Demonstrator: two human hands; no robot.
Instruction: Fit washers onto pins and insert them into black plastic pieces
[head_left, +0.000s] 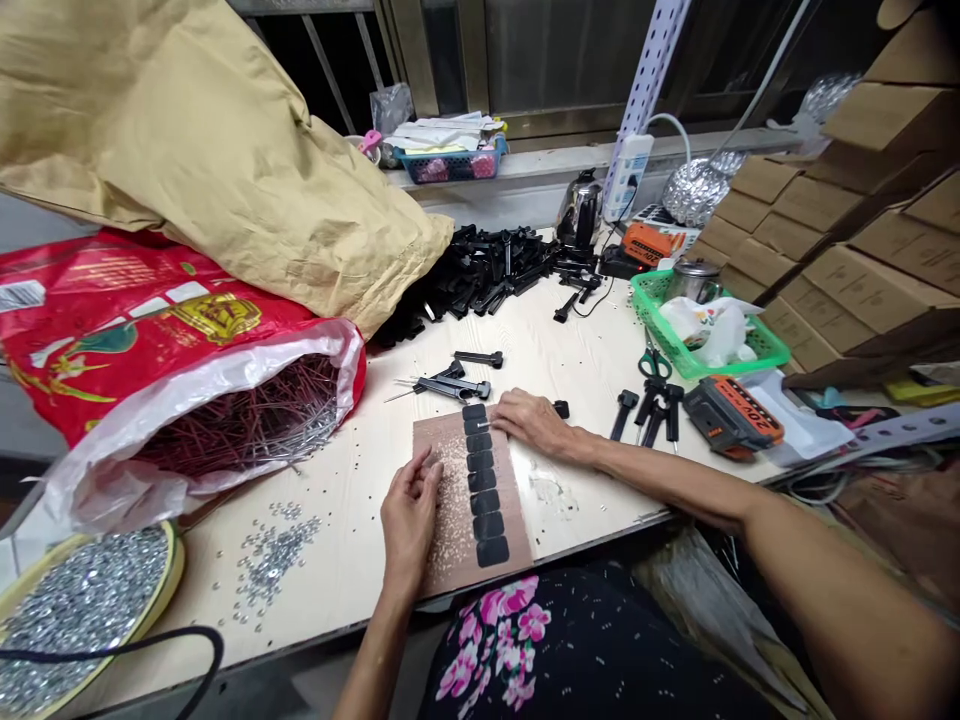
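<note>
Dark windows [570,60] are lining the top of the frame, and below them a pale wood-grained desk [337,580] is carrying plenty. Centre of the frame now: a flat brown board [442,432], sprinkled with pale crumbs, is lying at the near edge, and a column of flat black rounded-square pieces [483,480] is running down it. Right hand [536,422], fingers bending, is meeting the column's top end; whether it's gripping anything, I cannot tell. Left hand [412,515], fingers loosely curling, is resting along the board's left side; I cannot tell whether it's holding something. At left, a shiny red plastic sack [97,330] is gaping, while small silver metal rings [274,560] are dotting the lower left.
</note>
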